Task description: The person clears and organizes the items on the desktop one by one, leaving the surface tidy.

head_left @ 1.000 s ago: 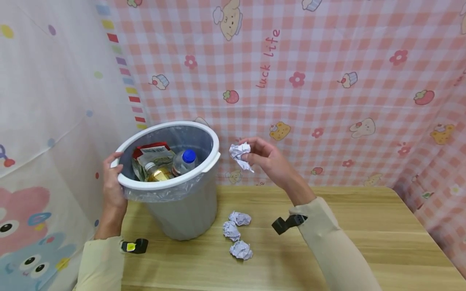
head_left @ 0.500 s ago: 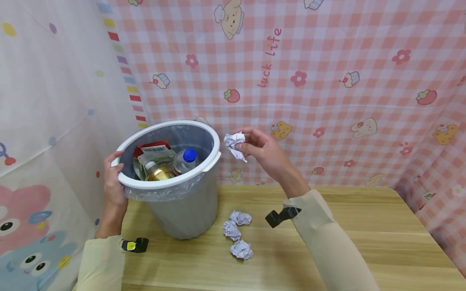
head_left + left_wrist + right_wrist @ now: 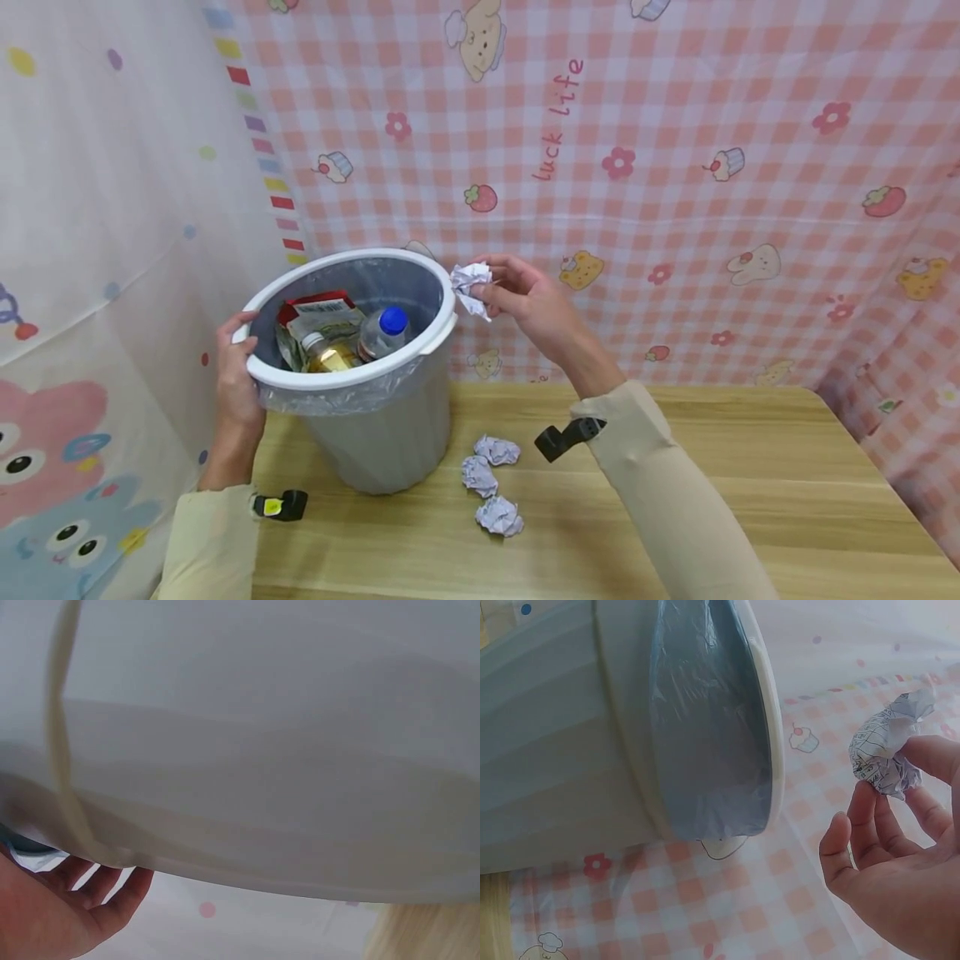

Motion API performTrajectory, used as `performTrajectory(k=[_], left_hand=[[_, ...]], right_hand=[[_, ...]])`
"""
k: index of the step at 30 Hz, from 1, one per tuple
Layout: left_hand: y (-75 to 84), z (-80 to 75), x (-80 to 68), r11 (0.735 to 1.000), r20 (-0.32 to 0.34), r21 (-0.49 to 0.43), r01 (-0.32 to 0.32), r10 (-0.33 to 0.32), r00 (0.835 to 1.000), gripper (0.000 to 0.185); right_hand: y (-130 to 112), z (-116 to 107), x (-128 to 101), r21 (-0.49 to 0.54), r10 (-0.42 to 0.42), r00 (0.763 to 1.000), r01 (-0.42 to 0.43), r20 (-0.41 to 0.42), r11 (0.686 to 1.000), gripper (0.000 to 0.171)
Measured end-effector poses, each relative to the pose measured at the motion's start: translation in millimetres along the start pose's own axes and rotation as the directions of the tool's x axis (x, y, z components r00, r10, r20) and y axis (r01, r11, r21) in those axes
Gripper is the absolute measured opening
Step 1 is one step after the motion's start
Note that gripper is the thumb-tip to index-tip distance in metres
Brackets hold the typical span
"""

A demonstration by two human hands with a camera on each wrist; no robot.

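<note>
The crumpled paper ball point(image 3: 471, 286) is in the air, pinched between the thumb and the fingertips of the right hand point(image 3: 534, 308). It is just beside the rim of the waste bin point(image 3: 352, 379), at the 3 o'clock side of the opening, and it looks almost touching the rim in the head view. In the right wrist view the same paper ball point(image 3: 889, 746) is a little apart from the white rim, at about 2 o'clock from the palm, and the other fingers point(image 3: 840, 847) are loosely bent under it.

The waste bin is grey with a white rim and has a clear plastic liner. It stands on the wooden table point(image 3: 750, 475) and seems tilted a little toward the person. The left hand point(image 3: 238, 375) grips the rim at the 9 o'clock side, with the thumb over the edge; in the left wrist view only the fingers point(image 3: 97, 900) under the bin wall are visible.

Inside the bin there are a plastic bottle with a blue cap point(image 3: 381, 331), a glass bottle with yellow liquid point(image 3: 324, 356) and a red and white package point(image 3: 315, 312).

On the table, at about 4 o'clock from the bin's base, three more paper balls point(image 3: 487, 483) lie close together. Behind the table hangs a pink checked cloth point(image 3: 675, 167) with cartoon pictures.
</note>
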State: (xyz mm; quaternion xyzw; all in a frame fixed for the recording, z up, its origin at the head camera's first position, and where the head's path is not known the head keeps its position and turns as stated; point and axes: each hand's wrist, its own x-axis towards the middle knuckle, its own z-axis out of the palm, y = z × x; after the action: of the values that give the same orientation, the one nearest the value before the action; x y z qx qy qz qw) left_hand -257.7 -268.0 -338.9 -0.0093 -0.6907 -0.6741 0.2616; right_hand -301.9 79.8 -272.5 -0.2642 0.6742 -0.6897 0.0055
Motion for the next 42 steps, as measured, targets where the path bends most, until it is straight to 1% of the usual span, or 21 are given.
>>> performTrajectory(k=[7, 13, 16, 18, 24, 27, 30, 33, 36, 42], left_hand=[[1.7, -0.7, 1.1, 1.0, 0.005, -0.025, -0.015, 0.015, 1.0, 0.043], [1.4, 0.6, -0.8, 1.0, 0.002, -0.005, 0.002, -0.002, 1.0, 0.043], [0.9, 1.4, -0.6, 1.0, 0.001, 0.003, 0.003, -0.003, 1.0, 0.044], [0.7, 1.4, -0.5, 1.0, -0.007, 0.024, 0.003, -0.002, 1.0, 0.044], [1.5, 0.4, 0.1, 1.0, -0.015, 0.009, -0.009, 0.009, 1.0, 0.043], [1.3, -0.5, 0.4, 1.0, -0.016, -0.009, -0.013, 0.012, 1.0, 0.043], [0.9, 0.2, 1.5, 1.0, -0.018, -0.02, -0.02, 0.019, 1.0, 0.042], [1.0, 0.3, 2.1, 1.0, -0.019, -0.02, -0.024, 0.023, 1.0, 0.042], [1.2, 0.4, 1.8, 1.0, -0.02, -0.001, -0.019, 0.019, 1.0, 0.043], [0.9, -0.8, 0.0, 1.0, -0.017, 0.03, -0.008, 0.008, 1.0, 0.044]], right_hand=[[-3.5, 12.5, 11.3, -0.04, -0.008, 1.0, 0.007, -0.012, 0.999, 0.032], [-4.9, 23.8, 21.1, -0.038, -0.012, 1.0, 0.011, -0.02, 0.999, 0.036], [-5.1, 29.2, 24.7, -0.064, -0.001, 0.999, -0.001, -0.033, 0.998, 0.038], [-5.6, 33.4, 27.2, -0.073, 0.002, 0.999, -0.005, -0.039, 0.997, 0.039], [-6.6, 49.5, 35.2, -0.103, -0.014, 0.998, 0.008, -0.064, 0.995, 0.035], [-6.3, 59.9, 37.9, -0.117, -0.023, 0.998, 0.016, -0.057, 0.993, 0.034], [-8.4, 70.8, 38.4, -0.158, -0.023, 0.999, 0.017, -0.038, 0.987, 0.034], [-8.2, 81.2, 38.7, -0.18, -0.04, 0.999, 0.038, -0.009, 0.983, 0.033], [-5.8, 89.7, 39.1, -0.188, -0.089, 0.996, 0.09, 0.016, 0.978, 0.033], [-4.5, 101.7, 40.2, -0.22, -0.144, 0.989, 0.148, 0.036, 0.964, 0.032]])
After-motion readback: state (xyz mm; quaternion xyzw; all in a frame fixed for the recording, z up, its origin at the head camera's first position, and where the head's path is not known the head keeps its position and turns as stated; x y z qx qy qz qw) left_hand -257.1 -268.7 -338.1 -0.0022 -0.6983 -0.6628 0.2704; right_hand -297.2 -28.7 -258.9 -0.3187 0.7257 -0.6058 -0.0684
